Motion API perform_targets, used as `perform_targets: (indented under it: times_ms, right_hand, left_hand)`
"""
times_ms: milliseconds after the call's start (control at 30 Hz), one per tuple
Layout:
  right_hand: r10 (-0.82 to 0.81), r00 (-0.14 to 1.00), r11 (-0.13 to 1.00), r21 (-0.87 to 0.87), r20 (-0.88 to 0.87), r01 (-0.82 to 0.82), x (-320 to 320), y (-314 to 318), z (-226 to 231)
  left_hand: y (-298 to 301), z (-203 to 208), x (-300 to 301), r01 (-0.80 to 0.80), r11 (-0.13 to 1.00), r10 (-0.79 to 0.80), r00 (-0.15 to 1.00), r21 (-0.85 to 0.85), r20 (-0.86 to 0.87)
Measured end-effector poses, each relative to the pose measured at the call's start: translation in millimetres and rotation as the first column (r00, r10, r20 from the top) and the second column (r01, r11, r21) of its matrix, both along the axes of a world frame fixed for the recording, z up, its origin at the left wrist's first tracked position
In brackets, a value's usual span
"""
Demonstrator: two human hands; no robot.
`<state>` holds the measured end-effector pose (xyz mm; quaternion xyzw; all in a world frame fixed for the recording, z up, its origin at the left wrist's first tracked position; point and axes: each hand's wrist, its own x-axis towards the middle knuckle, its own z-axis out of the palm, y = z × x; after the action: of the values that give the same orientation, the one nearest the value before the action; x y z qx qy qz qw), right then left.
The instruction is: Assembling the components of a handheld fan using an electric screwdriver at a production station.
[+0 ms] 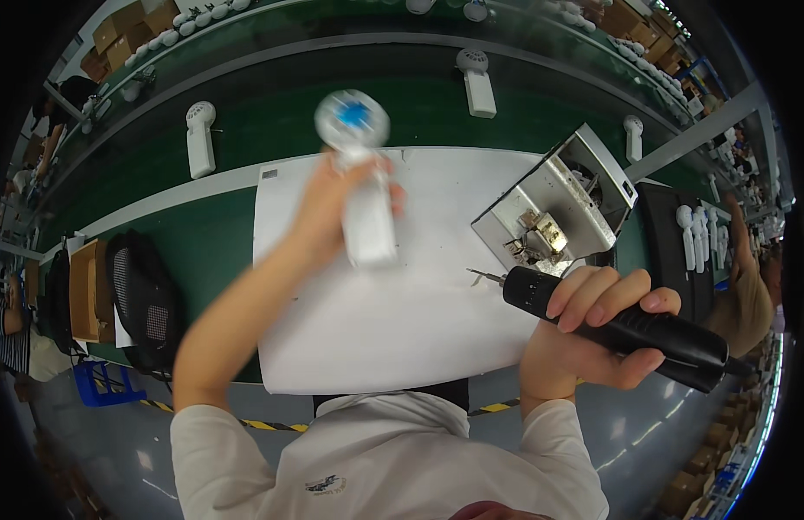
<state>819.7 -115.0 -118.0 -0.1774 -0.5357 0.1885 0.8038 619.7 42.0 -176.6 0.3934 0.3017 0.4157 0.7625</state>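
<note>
In my left hand [328, 204] is a white handheld fan [370, 227], gripped round its neck and upper handle. Its round head has a blue centre, and the fan and hand are blurred by motion. My right hand [597, 325] is wrapped round a black electric screwdriver [671, 342], whose thin bit points left over the white sheet [333, 338] on the table. Close beyond the bit stands a metal box-shaped device [549, 208] with an open front and small metal parts inside, probably a screw feeder.
Along the green conveyor [272, 121] lie several more white fans, one at the left [200, 140] and one farther right [477, 82]. A black tray [671, 251] at the right holds several white parts. A black mesh bag [142, 295] and a cardboard box [90, 290] sit at the left.
</note>
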Motion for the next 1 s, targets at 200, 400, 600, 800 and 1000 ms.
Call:
perform_targets:
  times_ms: [200,400,600,800,1000]
  right_hand:
    - [0.079,0.994,0.997,-0.007,0.082,-0.079,-11.9,0.8,-10.1]
    - [0.086,0.992,0.988,-0.135,0.095,-0.073,-21.2,20.1,-25.8]
    - [0.087,0.976,0.987,-0.148,0.2,-0.057,-23.9,31.7,-32.2]
    - [0.15,0.987,0.97,-0.201,0.054,-0.137,-24.3,32.5,-31.6]
    - [0.123,0.99,0.972,-0.208,0.068,-0.107,-25.4,30.0,-31.4]
  left_hand:
    - [-67.7,-45.3,35.7,0.311,0.948,-0.308,0.95,-0.069,0.051]
    - [-62.9,-51.8,39.2,0.293,0.955,-0.288,0.954,-0.048,0.08]
    - [-61.8,-55.5,38.0,0.295,0.955,-0.292,0.951,-0.017,0.101]
    - [-63.2,-52.7,36.6,0.301,0.954,-0.299,0.951,-0.009,0.082]
    - [-63.9,-53.4,35.3,0.327,0.945,-0.327,0.943,0.009,0.064]
